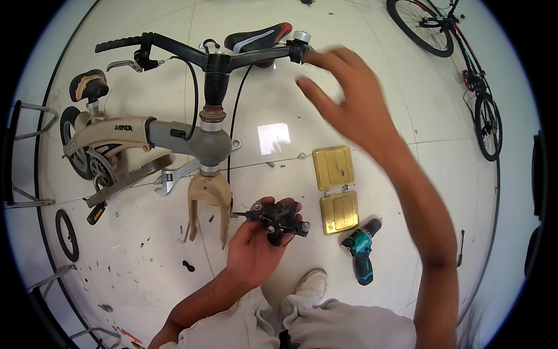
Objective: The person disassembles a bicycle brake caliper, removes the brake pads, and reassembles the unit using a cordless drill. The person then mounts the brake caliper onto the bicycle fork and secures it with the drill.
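Observation:
My left hand point(256, 250) is closed around a black bicycle brake caliper point(279, 218) with silver bolts, held in front of the fork. A black cable point(232, 128) runs from the caliper's left side up toward the handlebar point(253, 59). My right hand point(354, 93) is raised at the handlebar's right end, thumb and fingers apart, slightly blurred. Its fingertips overlap the bar end beside a silver bell point(301, 36); I cannot tell whether they touch it. The beige and grey folding bike frame point(131, 131) has a fork point(209, 195) without a wheel in it.
An adjustable wrench point(174, 177) lies beneath the frame. Right of the caliper are a gold hinged tin point(340, 212), opened flat, and a teal cordless drill point(361, 250). A loose saddle point(258, 39) lies behind the handlebar. Another bicycle point(474, 81) is at far right.

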The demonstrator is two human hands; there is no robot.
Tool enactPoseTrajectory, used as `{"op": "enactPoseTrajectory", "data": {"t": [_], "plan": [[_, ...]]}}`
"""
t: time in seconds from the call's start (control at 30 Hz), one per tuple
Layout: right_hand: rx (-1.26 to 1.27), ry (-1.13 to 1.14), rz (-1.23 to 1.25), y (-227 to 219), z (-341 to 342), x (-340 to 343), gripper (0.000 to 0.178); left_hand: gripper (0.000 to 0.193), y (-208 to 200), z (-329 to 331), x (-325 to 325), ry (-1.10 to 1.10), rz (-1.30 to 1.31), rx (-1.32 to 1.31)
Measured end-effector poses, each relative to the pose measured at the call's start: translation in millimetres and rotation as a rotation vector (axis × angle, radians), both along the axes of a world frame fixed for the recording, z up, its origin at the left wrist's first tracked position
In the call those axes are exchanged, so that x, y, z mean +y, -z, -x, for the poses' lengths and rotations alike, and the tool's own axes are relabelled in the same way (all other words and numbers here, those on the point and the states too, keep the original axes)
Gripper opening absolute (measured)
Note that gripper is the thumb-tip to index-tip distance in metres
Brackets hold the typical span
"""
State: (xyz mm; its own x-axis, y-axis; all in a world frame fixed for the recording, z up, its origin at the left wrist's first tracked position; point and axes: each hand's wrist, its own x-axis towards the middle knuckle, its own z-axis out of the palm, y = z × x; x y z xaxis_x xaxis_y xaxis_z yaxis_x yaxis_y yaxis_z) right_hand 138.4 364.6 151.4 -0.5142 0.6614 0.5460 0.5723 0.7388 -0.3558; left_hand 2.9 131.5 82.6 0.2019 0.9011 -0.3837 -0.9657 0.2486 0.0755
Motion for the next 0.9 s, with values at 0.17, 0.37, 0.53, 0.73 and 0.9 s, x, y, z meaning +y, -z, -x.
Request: {"op": "enactPoseTrajectory", "data": {"t": [0.17,0.37,0.53,0.73,0.9], "plan": [[0.074,-0.022,0.140,14,-47,-168,0.031,0.028,10,-25,7,-0.029,0.007,0.218],[0.130,0.214,0.411,63,-36,-187,0.041,0.023,52,-49,-3,-0.034,0.124,0.652],[0.219,0.288,0.940,67,-44,-193,0.035,0.029,62,-46,1,-0.010,0.024,0.831],[0.515,0.309,1.166,79,-53,-198,0.028,0.038,71,-38,-2,0.054,-0.023,0.947],[0.732,0.290,1.536,95,-62,-192,0.028,0.043,62,-30,1,0.184,0.061,0.931]]}}
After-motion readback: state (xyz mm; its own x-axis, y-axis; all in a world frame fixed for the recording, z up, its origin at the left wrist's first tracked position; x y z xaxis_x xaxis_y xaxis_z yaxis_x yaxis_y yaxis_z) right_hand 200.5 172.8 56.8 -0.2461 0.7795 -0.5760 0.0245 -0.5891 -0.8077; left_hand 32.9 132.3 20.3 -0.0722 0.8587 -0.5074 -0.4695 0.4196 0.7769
